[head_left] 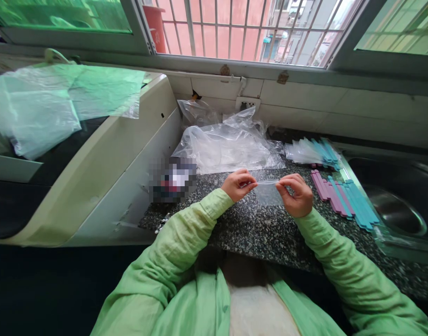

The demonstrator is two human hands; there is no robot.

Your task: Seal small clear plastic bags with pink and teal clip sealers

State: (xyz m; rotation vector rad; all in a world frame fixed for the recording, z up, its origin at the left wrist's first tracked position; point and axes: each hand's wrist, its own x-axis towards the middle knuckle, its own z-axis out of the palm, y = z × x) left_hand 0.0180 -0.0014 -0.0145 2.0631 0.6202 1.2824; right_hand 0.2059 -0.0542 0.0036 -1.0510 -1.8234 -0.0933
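Observation:
Between my two hands hangs a small clear plastic bag (269,193), its top edge stretched level above the speckled counter. My left hand (239,185) pinches the left end of that edge between thumb and fingers. At the other end, my right hand (295,193) pinches the right corner the same way. To the right of my right hand lie pink flat sticks (331,195) and blue flat sticks (361,205), side by side. Behind them is a pile of small clear bags (303,151) with more blue strips (327,151) over or inside it; I cannot tell which.
Large crumpled plastic bags (228,144) lie at the back of the speckled counter (242,233). A blurred-out item (173,179) sits left of them. A cream machine (129,154) with plastic sheeting (66,93) stands left, a sink (399,214) right. A wall socket (248,103) is behind.

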